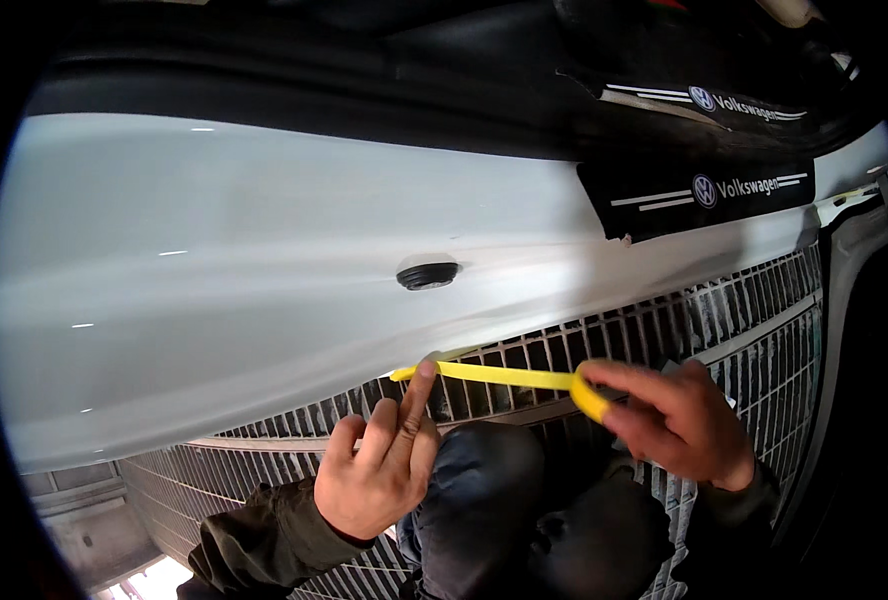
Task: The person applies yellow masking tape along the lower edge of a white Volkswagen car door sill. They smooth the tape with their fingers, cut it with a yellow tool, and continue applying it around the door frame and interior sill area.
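Stretching between the hands, yellow tape (pixel 504 376) has its left end at the lower edge of a white car body panel (pixel 214 290), its strip crossing above metal grating (pixel 319 415). The left hand (pixel 379 475) grasps nothing, one extended finger touching the tape near that end, the others curled. The right hand (pixel 679 415) pinches the tape's looped right end between thumb and fingers.

The person wears dark olive sleeves (pixel 269 532) and black trousers (pixel 484 480).
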`<state>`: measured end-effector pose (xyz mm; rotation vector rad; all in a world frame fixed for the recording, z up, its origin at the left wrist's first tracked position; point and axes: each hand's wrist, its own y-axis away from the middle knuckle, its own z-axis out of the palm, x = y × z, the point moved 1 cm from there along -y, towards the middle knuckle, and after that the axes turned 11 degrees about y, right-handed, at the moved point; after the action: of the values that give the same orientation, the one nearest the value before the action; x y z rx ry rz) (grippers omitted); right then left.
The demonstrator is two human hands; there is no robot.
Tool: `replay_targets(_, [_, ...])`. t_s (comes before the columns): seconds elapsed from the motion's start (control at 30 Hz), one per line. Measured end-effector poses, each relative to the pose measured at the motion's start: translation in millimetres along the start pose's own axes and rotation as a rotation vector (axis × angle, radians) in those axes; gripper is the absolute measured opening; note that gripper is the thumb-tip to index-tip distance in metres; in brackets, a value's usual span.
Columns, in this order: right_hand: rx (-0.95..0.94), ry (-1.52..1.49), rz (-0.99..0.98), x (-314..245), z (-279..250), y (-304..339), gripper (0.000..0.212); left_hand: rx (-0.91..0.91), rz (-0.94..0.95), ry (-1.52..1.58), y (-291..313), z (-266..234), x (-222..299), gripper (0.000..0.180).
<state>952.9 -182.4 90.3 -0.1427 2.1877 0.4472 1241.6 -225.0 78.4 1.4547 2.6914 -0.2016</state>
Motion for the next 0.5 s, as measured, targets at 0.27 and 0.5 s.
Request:
replay_targets(0.27, [0.388, 0.686, 0.044, 20.4, 5.7, -42.4, 0.016, -0.059, -0.033, -0.103, -1.2, 1.9, 14.3, 0.024])
replay_targets(0.5, [0.383, 0.793, 0.115, 7.8, 1.6, -54.6, 0.026, -0.044, -0.021, -0.057, -16.0, 1.4, 19.7, 0.015])
